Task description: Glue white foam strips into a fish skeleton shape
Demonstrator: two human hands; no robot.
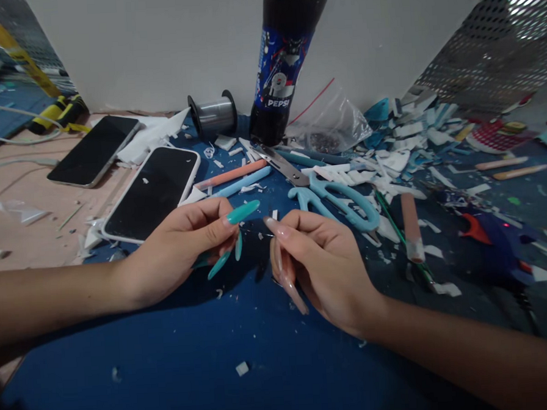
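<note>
My left hand, with long teal nails, is closed in a pinch with thumb against forefinger. Facing it, my right hand, with long glossy pale nails, is pinched shut as well. A very thin strand spans the small gap between the fingertips of both hands; its ends are hidden by the fingers. Both hands are above a blue mat. Light-blue-handled scissors lie just beyond my right hand. Close to my left wrist lies a phone in a white case.
A Pepsi bottle and a spool of clear line stand at the back by a white panel. A second phone lies left. White and blue scraps heap at right, near a dark blue corded tool.
</note>
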